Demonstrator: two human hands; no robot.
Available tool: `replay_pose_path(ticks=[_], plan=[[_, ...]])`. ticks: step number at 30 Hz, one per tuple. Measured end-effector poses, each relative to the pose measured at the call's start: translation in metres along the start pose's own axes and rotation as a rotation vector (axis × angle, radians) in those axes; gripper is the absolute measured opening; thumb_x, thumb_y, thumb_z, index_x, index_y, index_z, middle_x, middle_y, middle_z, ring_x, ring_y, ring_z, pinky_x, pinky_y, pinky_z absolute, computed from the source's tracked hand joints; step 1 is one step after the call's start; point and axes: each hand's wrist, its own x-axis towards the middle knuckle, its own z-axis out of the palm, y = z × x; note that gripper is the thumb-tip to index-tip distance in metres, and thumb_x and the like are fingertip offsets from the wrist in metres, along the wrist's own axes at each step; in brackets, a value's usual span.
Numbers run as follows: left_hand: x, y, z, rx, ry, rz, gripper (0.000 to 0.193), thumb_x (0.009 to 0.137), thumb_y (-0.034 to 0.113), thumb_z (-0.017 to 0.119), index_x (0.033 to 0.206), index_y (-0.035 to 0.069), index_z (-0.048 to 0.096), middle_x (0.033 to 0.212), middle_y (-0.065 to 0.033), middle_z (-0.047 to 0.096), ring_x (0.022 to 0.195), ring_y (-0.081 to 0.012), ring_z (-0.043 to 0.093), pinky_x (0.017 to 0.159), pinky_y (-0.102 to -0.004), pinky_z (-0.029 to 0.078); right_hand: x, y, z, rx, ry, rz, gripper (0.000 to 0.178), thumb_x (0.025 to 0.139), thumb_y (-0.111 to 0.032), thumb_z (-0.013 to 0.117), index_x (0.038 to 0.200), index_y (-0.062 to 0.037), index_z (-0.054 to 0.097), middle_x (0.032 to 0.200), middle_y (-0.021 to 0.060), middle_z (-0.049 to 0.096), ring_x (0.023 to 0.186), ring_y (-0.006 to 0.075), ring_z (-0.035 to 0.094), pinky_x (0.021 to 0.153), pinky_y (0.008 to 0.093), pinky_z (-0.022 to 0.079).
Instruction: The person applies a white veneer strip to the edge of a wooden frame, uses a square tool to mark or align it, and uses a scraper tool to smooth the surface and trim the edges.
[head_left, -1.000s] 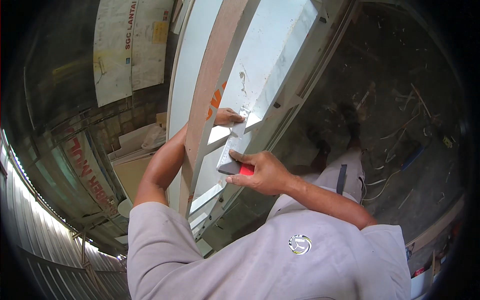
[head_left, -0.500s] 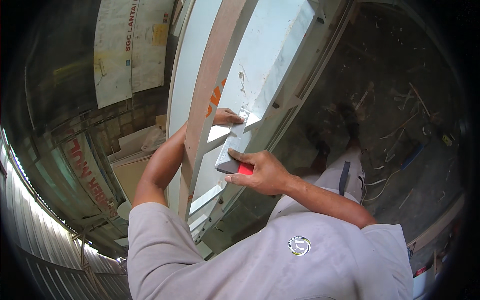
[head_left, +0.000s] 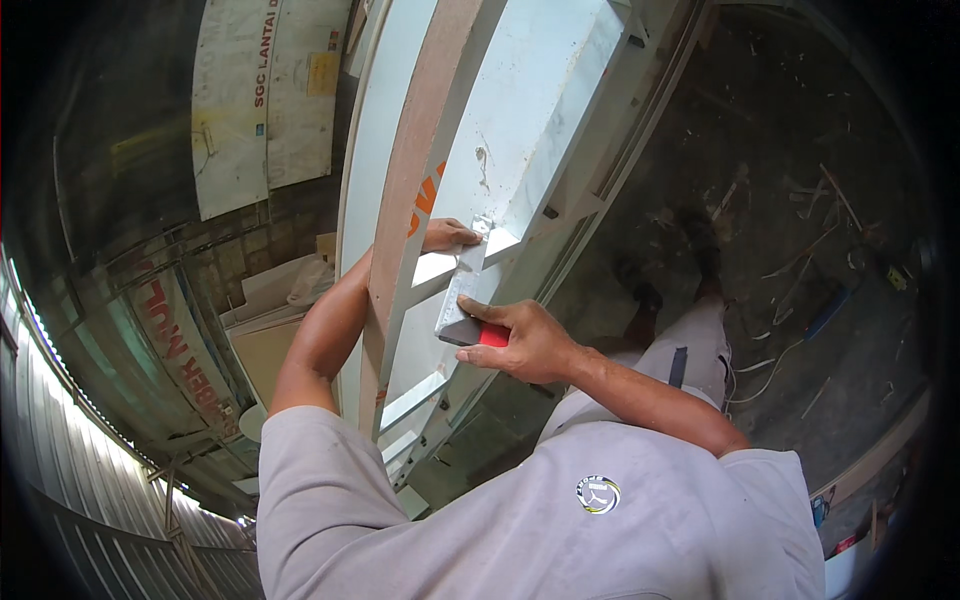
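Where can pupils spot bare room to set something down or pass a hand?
A hand fits over the white panel beyond the left hand, between brown board and pale ridge. Dark floor between whitish frame and scattered strips looks mostly bare. Crowded: along grey tool, up to the right hand.

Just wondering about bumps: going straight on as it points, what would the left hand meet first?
Likely the grey tool: the left hand seems to touch its far end, though depth is unclear.

Two grips [head_left: 527, 343] — one hand tool [head_left: 466, 278]
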Motion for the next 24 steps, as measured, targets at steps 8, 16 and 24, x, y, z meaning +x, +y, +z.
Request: replay_pose_path(ticks=[8, 16, 24], plan=[[-0.003, 0.001, 0.003, -0.113, -0.001, -0.032, 0.061, 0.097, 0.054, 0.057, 0.131, 0.004, 0.065, 0.143, -0.0179, 0.052, 0.135, -0.0254, 0.047, 0.112, -0.0306, 0.036, 0.005, -0.002, -0.003, 0.007, -0.014, 0.007, 0.080, 0.082, -0.050, 0.074, 0.139, 0.0029, 0.056, 0.094, 0.0251, 0.072, 0.086, 0.0300, 0.072, 0.084, 0.0346, 0.054], [-0.014, 0.016, 0.006, -0.138, 0.069, 0.038, 0.063, 0.096, 0.051, 0.061, 0.130, -0.003, 0.064, 0.134, -0.0152, 0.060, 0.125, -0.0209, 0.055, 0.105, -0.0285, 0.041, 0.005, 0.000, -0.006, 0.046, 0.031, 0.036, 0.082, 0.080, -0.050, 0.075, 0.138, 0.0047, 0.056, 0.097, 0.0243, 0.072, 0.088, 0.0291, 0.071, 0.086, 0.0346, 0.053], [0.027, -0.026, -0.004, -0.276, -0.085, 0.074, 0.057, 0.096, 0.050, 0.060, 0.120, -0.002, 0.069, 0.128, -0.0163, 0.063, 0.116, -0.0214, 0.059, 0.101, -0.0297, 0.043, -0.002, 0.003, 0.026, -0.022, 0.103, 0.057, 0.081, 0.078, -0.052, 0.075, 0.135, 0.0033, 0.059, 0.100, 0.0239, 0.072, 0.089, 0.0310, 0.071, 0.086, 0.0351, 0.053]])
